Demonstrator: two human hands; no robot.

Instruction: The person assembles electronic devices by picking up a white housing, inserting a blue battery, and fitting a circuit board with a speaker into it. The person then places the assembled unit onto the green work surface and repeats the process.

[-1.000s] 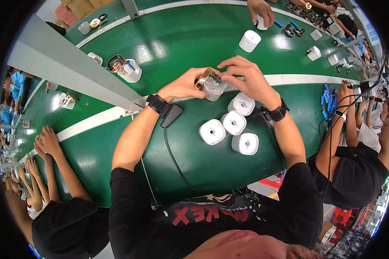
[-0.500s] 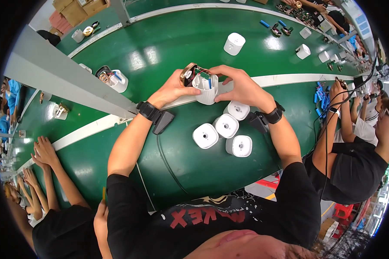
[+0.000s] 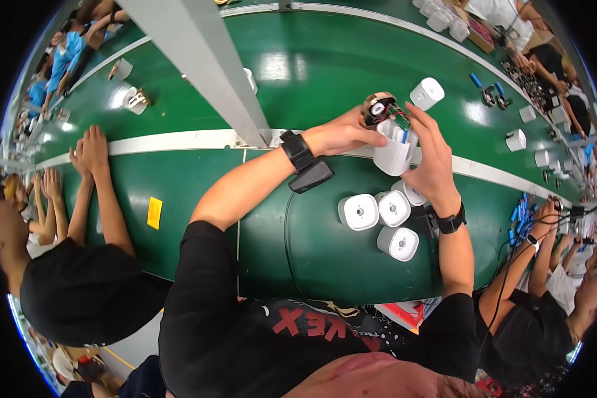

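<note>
A: Grip?

B: Left hand (image 3: pixel 345 134) and right hand (image 3: pixel 436 162) both clamped on the open white housing (image 3: pixel 393 158), one each side; left fingers mostly hidden

A: Where is it?

B: Above the pale strip (image 3: pixel 199 140) on the surface's far edge, right of the grey post (image 3: pixel 202 60); gold-rimmed cap (image 3: pixel 377 109) tilted at its upper left, blue cylinder (image 3: pixel 405 136) inside

A: Surface?

B: Green surface (image 3: pixel 262 239), four white housings (image 3: pixel 390 211) clustered between far and near edges; yellow card (image 3: pixel 154 212) flat further left, midway between those edges; blue cylinders (image 3: pixel 521 222) piled just inside the far edge, right side

A: Room?

B: More green past the strip, white housing (image 3: pixel 426 93) on it; co-worker's hands (image 3: pixel 93 159) at the strip, left; people in blue (image 3: pixel 65 60) off the far left
</note>
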